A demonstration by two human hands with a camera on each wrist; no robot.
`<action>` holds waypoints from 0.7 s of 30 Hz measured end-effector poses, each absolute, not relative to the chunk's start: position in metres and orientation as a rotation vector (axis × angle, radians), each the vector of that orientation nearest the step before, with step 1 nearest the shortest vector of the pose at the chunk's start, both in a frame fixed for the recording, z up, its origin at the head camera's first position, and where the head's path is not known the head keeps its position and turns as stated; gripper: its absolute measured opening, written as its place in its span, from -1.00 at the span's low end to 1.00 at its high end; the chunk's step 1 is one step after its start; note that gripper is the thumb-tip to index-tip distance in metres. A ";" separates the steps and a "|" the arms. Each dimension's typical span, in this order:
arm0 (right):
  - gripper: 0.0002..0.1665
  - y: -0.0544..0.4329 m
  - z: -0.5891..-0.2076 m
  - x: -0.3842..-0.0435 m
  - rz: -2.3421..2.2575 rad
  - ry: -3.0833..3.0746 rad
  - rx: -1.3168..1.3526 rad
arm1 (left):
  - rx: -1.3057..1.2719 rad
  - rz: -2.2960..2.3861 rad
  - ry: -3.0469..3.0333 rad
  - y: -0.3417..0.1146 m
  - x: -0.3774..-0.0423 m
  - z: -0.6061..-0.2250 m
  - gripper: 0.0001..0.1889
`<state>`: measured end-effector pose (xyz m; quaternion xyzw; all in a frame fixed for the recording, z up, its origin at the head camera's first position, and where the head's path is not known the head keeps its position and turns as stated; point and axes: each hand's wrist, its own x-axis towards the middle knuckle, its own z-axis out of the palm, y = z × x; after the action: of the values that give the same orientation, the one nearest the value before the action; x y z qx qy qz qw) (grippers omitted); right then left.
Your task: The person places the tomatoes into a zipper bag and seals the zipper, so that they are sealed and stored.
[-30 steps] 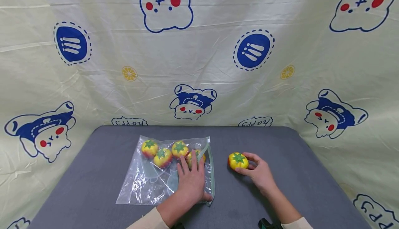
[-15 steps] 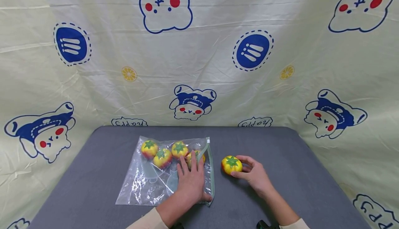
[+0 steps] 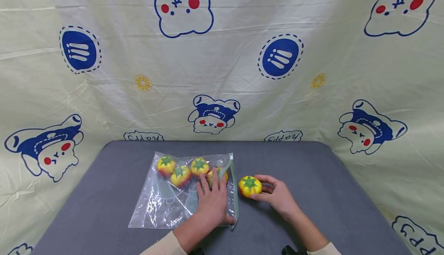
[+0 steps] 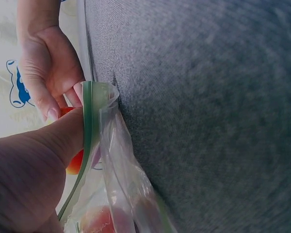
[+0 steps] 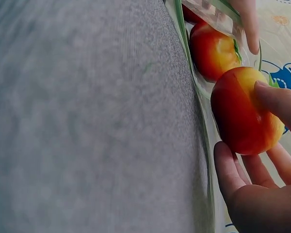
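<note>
A clear zip bag with a green zip strip lies on the table, several red-and-yellow tomatoes with green star-shaped tops inside it. My left hand rests on its right part with fingers spread, partly covering one tomato. The mouth faces right and gapes in the right wrist view, where a bagged tomato shows inside. Just right of that mouth, my right hand holds another tomato between thumb and fingers. In the left wrist view, the zip strip hides my left thumb's tip.
A grey cloth-covered table lies under everything, its far corners rounded. Behind it hangs a pale curtain printed with blue cartoon figures. A dark object, only partly visible, is beneath my right forearm.
My right hand has brought its tomato leftward and slightly nearer to me, close to the bag's mouth. The left hand and the bag have stayed in place.
</note>
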<state>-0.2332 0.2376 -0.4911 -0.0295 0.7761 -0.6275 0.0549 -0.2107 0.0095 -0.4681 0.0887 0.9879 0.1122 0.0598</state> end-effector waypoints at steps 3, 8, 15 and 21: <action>-0.21 0.235 -0.491 -0.234 -1.884 2.371 -0.085 | 0.267 0.354 2.989 0.010 -0.211 -0.468 0.41; -0.24 0.232 -0.491 -0.235 -1.854 2.397 -0.094 | 0.265 0.367 2.989 0.010 -0.212 -0.469 0.40; -0.28 0.225 -0.491 -0.239 -1.789 2.449 -0.140 | 0.264 0.392 2.976 0.009 -0.212 -0.469 0.41; -0.30 0.220 -0.490 -0.241 -1.752 2.447 -0.204 | 0.284 0.415 2.978 0.008 -0.210 -0.468 0.39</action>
<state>-0.2411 0.2197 -0.4895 -0.0675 0.8097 -0.5796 0.0625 -0.2104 0.0081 -0.4682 0.0939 0.9842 0.1371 0.0605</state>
